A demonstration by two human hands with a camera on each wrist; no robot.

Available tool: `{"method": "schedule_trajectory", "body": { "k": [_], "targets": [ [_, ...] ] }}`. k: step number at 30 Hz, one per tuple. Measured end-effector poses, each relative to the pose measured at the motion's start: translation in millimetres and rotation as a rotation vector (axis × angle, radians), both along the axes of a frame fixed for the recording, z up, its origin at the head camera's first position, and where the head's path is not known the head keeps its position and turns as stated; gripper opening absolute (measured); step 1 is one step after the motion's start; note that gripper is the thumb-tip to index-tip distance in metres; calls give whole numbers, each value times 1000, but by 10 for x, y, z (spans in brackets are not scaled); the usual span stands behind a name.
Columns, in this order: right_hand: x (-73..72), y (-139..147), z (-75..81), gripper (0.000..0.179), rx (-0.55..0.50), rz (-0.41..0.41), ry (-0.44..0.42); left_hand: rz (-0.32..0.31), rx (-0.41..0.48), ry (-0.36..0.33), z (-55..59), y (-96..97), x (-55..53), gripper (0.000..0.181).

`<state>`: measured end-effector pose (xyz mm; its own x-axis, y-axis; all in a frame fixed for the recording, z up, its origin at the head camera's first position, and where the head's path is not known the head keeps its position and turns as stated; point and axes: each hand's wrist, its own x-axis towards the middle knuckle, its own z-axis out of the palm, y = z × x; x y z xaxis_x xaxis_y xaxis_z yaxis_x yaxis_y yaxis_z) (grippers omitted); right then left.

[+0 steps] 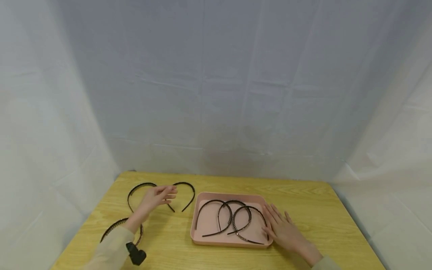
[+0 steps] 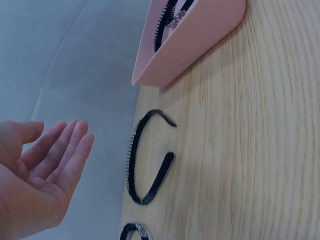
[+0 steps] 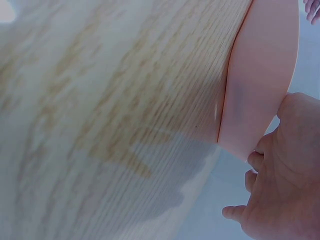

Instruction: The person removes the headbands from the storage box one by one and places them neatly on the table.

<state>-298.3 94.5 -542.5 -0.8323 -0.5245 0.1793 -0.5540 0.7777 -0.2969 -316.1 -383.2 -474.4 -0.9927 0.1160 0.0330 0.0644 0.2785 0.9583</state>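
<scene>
Found left hand with fingers extended, slightly bent and parted from the thumb, holding nothing, raised above the worktop. Found right hand with fingers straight and lightly spread against the right wall of the pink tray, thumb at the rim, gripping no headband. Noted nearest the left fingers a black headband, lying on the worktop between left hand and tray, toothed along the arch, both ends toward the near side. Noted a second headband at far left, partly hidden by the left hand, and a third headband nearer, partly behind the left sleeve. Counted three more headbands inside the tray, overlapping side by side. Judged each light, thin and springy, probably plastic; likely to flex at the ends and possibly to crack if spread too far. Likely to slide readily on the smooth worktop if merely brushed. Best pinched at the top of the arch, across the band, for balance. Not advised to pinch at a narrow tip: liable to swing and twist. Judged liable also to snag by the teeth on neighbours inside the tray; best handled singly and lowered flat. Recorded pale sheeting beyond the worktop.
</scene>
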Motion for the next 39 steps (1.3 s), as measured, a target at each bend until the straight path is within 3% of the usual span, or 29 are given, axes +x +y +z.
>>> {"method": "schedule_trajectory", "body": {
  "k": [2, 9, 14, 20, 26, 35, 39],
  "targets": [
    [-7, 4, -15, 65, -24, 1, -3, -10, 7, 1, -4, 62, -33, 51],
    [-18, -4, -20, 66, 44, -34, -18, -51, 19, 8, -11, 304, -115, 46],
    [-7, -25, 54, 67, 90, -49, -82, -50, -4, 27, -44, 475, -178, 42],
    [5, -32, 56, 67, 90, -50, -72, -90, -40, 50, -40, 656, -223, 39],
    [2, -28, 45, 67, 96, -55, -69, -133, -115, 62, -40, 840, -273, 40],
    [3, -40, 75, 66, 107, -44, -70, -115, -347, 91, -179, 1004, -432, 30],
    [20, -58, 93, 65, 110, -39, -68, -112, -400, 77, -218, 1036, -467, 27]
  ]
}}
